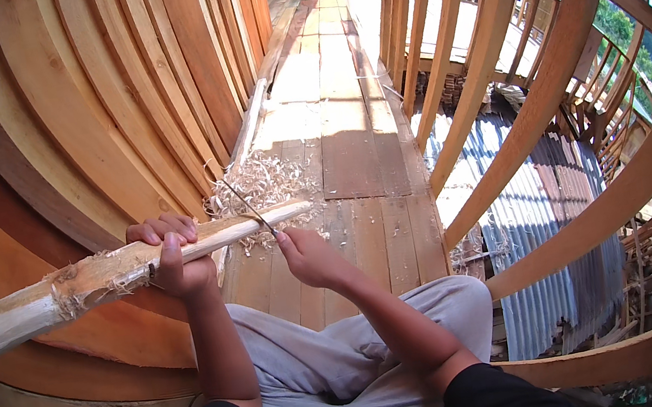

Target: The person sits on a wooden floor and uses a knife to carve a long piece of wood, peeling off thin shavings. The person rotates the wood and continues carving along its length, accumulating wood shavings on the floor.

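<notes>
Left hand [177, 262] is clamped on the pole [123, 269], fingers over the far side, thumb on the near side. Right hand [304, 255] is closed round the butt of a thin, dark, slightly bent knife [245, 204], thumb toward the blade; blade lies across the pole near its slim end. Pole slants over the lap, thick end out to the left, tip over the shavings [265, 183]. Reads as stiff, fairly heavy toward the thick end, not fragile; the slim end likely flexes or splits first. Best hold: mid-length, where the left hand sits, clear of the edge. Pared faces look smooth and maybe slick; the frayed, fibrous band left of the hand should grip better but could splinter. Shavings are thin, pale, loose curls, practically weightless. Beyond: soft grey trousers [322, 354] under the forearms, flat plank floor [360, 236], upright boards [69, 98] on the left, squared timber railing [537, 136] on the right, ribbed metal sheets [526, 234] past it.
</notes>
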A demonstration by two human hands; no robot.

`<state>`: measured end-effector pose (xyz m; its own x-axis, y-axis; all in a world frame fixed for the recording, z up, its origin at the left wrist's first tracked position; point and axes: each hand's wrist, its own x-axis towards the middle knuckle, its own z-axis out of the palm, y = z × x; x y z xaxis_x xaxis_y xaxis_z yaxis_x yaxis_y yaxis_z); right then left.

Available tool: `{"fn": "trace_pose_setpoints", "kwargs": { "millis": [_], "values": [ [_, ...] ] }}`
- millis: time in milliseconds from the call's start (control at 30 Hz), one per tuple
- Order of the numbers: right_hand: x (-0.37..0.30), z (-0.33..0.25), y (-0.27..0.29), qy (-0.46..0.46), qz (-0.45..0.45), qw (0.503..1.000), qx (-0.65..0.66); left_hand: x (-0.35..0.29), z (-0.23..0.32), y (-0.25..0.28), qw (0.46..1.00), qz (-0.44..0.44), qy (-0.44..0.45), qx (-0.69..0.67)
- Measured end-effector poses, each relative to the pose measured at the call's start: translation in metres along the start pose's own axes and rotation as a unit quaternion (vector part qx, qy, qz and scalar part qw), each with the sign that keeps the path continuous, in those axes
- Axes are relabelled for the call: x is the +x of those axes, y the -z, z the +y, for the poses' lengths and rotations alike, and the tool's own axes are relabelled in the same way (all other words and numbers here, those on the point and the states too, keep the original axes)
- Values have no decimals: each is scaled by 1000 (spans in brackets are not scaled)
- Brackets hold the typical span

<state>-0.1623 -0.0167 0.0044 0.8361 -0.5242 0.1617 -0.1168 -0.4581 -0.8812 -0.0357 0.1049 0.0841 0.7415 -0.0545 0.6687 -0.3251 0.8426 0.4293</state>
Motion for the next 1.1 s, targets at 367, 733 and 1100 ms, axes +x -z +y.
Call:
{"fn": "trace_pose_setpoints", "kwargs": {
  "millis": [367, 733, 1100],
  "values": [
    [-14, -6, -1, -21, -4, 999, -37, -9, 9, -3, 999, 35, -1, 27],
    [1, 18, -22, -50, -44, 997, -39, -5, -15, 10, 988, 123, 8, 91],
    [13, 132, -72, -169, -80, 982, 8, -8, -63, 31, 962, 146, 58, 225]
  ]
}}
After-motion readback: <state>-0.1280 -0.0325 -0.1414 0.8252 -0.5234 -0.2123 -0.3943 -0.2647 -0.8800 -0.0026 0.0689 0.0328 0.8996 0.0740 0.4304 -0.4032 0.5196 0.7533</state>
